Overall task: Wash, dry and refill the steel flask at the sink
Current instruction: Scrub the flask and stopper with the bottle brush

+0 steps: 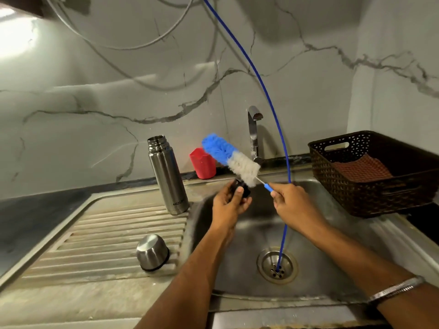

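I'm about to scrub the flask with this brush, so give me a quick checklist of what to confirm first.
1. Flask open, no stopper in its mouth: ok.
2. Flask upright on the drainboard, left of the basin: ok.
3. Brush held in the right hand: ok.
4. Left hand free to steady the flask: not ok, it holds a dark stopper.
5. Tap running: cannot tell, no stream visible.
6. Steel cup out of the way, upside down on the drainboard: ok.
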{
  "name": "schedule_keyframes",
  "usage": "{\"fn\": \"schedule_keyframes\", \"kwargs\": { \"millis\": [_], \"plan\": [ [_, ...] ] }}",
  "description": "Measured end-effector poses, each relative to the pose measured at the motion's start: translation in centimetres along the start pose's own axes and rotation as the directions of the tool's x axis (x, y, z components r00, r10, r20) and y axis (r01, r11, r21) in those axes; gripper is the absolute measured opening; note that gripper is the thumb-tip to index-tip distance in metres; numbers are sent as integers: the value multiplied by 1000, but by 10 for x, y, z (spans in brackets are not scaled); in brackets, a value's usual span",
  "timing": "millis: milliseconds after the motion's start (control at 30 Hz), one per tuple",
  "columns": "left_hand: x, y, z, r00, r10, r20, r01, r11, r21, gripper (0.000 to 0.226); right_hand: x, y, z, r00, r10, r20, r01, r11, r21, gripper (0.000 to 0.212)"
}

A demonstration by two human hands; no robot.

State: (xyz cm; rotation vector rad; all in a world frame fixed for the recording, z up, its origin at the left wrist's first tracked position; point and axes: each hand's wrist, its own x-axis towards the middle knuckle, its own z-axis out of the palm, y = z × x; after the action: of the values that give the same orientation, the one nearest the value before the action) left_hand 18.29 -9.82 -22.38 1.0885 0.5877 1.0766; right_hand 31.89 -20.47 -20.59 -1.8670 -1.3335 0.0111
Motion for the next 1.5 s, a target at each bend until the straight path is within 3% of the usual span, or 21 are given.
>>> {"fn": "schedule_keyframes", "kwargs": {
  "millis": [67, 200, 333, 433, 500, 800, 1500],
  "plan": [
    [-2, 1, 5, 1000, -3, 30, 3, 1000, -11, 24, 3, 0, 1, 1000, 16, -21, -15, 1000, 27, 35],
    [10, 0, 6, 997, -62, -55, 51, 982, -182, 32, 0, -4, 3, 999, -37, 4, 37, 998, 52, 34],
    [10, -4, 9, 998, -44, 40, 47, 994, -101, 26, 6, 3, 2, 999, -6, -49, 7, 999, 38, 26],
    [12, -4, 6, 999, -42, -1, 42, 992, -115, 22, 6, 4, 3, 999, -7, 40, 1, 989, 146, 28],
    [12, -4, 4, 998, -38, 42, 41, 997, -66, 19, 8, 6, 4, 999, 16, 48, -23, 987, 159, 32],
    [19, -10, -3, 999, 27, 43, -30, 997, 66, 23, 11, 7, -3, 998, -48, 39, 49, 998, -33, 22],
    [20, -10, -7, 999, -6, 38, 6, 1000, 25, 29, 4, 0, -3, 999, -41, 23, 42, 998, -45, 37]
  ]
}}
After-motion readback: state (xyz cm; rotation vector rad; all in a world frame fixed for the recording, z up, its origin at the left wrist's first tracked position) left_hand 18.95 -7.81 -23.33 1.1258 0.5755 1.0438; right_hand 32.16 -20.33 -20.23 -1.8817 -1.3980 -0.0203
